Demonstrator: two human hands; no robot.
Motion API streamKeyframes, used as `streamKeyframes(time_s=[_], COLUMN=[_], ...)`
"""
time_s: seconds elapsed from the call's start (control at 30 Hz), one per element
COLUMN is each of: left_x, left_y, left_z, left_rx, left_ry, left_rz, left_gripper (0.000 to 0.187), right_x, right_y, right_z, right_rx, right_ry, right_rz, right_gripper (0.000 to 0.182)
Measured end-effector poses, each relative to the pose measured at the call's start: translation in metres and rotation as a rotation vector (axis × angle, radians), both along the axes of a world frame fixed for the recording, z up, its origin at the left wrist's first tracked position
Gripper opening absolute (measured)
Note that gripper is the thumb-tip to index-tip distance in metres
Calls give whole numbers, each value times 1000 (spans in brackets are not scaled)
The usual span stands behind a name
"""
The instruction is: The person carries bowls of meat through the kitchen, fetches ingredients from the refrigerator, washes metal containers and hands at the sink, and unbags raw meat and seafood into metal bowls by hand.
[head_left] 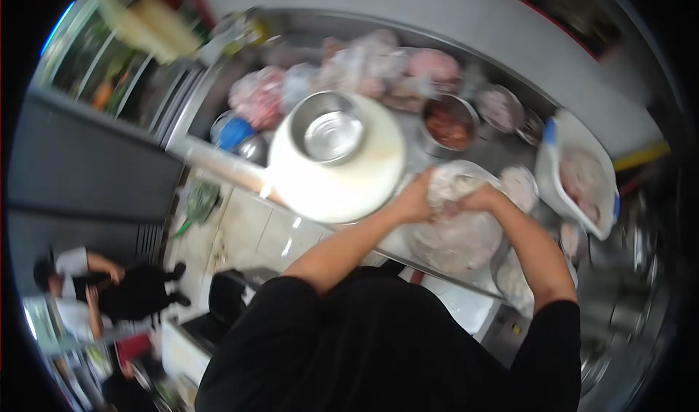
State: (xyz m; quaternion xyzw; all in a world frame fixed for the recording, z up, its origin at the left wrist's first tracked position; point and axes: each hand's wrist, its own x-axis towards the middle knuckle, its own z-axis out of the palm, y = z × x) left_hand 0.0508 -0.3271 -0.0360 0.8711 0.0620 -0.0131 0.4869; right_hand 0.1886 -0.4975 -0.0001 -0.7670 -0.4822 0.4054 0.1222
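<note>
Both hands are over a large round bowl [455, 244] of pale, whitish food at the front of the steel counter. My left hand [416, 197] is at the bowl's left side, its fingers curled into a pale clump [450, 185]. From the right, my right hand [477, 199] reaches into the same clump, its fingertips sunk in and hidden. Motion blur softens the hands and the food. To the left lies a round white cutting board [371, 172] with an empty metal bowl [328, 128] on it.
Bagged meat [258, 95] lines the counter's back. A pot of red meat [448, 124], a metal bowl [499, 108] and a white tub of meat [582, 172] stand behind and right. A person [95, 288] in a dark apron stands at the lower left.
</note>
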Motion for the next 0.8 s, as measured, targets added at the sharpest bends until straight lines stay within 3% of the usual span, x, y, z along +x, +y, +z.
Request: streamKeyframes(time_s=[0.07, 0.13, 0.23, 0.3, 0.33, 0.4, 0.43, 0.53, 0.63, 0.7, 0.8], left_x=[14, 18, 20, 22, 24, 24, 22, 19, 22, 20, 22], left_y=[10, 7, 1, -3, -2, -1, 1, 3, 3, 3, -12], left_z=[-19, -37, -25, -22, -21, -19, -15, -11, -13, -7, -17], left_rx=[-184, -157, -97, -84, -87, -87, -95, -89, -61, -57, -60], left_ry=[143, 122, 225, 234, 256, 263, 265, 289, 266, 257, 173], left_rz=[-67, -35, -4, 37, 10, -12, 2, 13, -23, -20, 70], left_gripper=[102, 96, 94, 93, 89, 80, 80, 79, 91, 75, 70], right_x=[-3, -4, -1, 2, -1, -8, -8, -13, -23, -21, -8], right_y=[4, 18, 15, 10, 11, 4, 2, 0, 3, -4, -27], right_z=[-3, 17, 21, 7, 4, 4, 1, -3, 4, -6, -52], right_rx=[-41, -310, -280, -303, -300, -257, -196, -190, 1, 97, 233], right_ry=[-97, 14, 40, -215, -215, -232, -129, -177, -97, -150, -260], right_rz=[-28, -53, -26, 62, 88, -87, -118, -176, -241, -201, -74], right_gripper=[71, 80, 85, 92, 92, 87, 88, 83, 75, 71, 65])
